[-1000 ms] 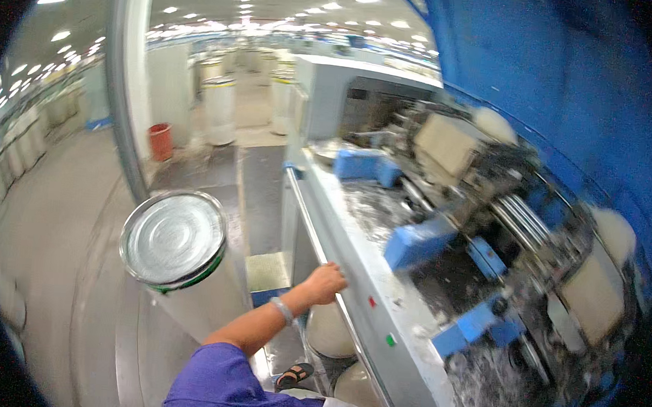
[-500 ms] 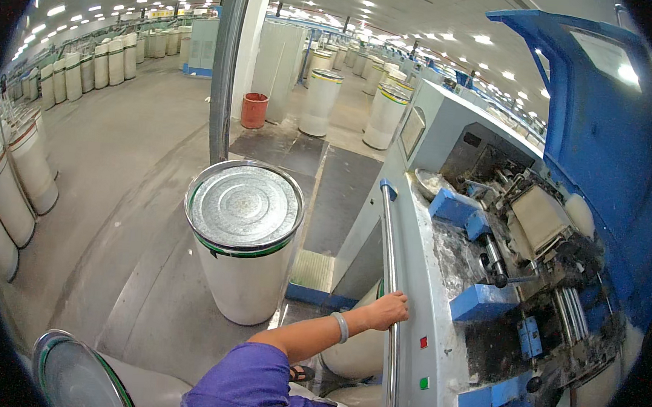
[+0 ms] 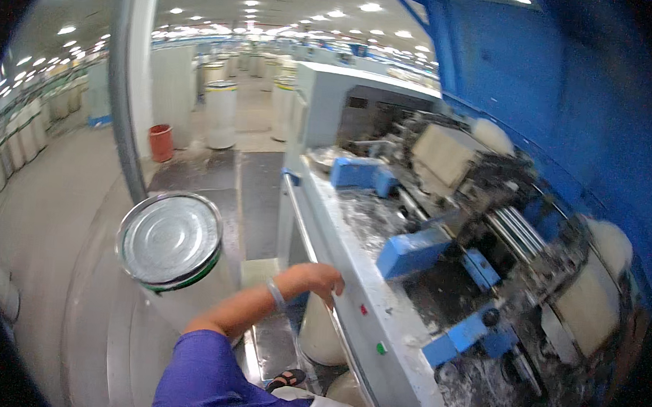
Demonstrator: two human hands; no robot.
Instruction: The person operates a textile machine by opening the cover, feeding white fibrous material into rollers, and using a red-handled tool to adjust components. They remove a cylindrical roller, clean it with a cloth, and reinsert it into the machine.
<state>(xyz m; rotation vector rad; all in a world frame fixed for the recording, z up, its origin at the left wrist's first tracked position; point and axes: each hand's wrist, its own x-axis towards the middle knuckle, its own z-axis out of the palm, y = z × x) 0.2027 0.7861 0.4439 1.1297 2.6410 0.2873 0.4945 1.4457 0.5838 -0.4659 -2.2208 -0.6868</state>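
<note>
My left hand [image 3: 320, 280] rests over the shiny metal rail [image 3: 307, 234] along the front of a grey machine [image 3: 355, 277], its fingers curled down around the bar. The hand is a little blurred. A grey band circles the wrist, and the sleeve is purple. Beyond the rail lies the machine's uncovered top, with blue blocks [image 3: 413, 253], metal rollers [image 3: 519, 231] and a cream pad [image 3: 442, 157], dusted with pale fluff. Beneath its raised blue cover [image 3: 574, 107] these parts are exposed. Red and green buttons [image 3: 382, 348] sit on the front edge. My right hand is out of view.
A tall white can with a round metal lid [image 3: 171, 238] stands left of my arm. Behind it are a grey post [image 3: 127, 76] and a red bucket [image 3: 161, 143]. More white cans [image 3: 221, 117] line the back. A sandalled foot [image 3: 286, 380] shows below.
The view has swung right and closer over the machine, so the machine fills more of it and the lidded can sits further left. My left hand is still at the rail.
</note>
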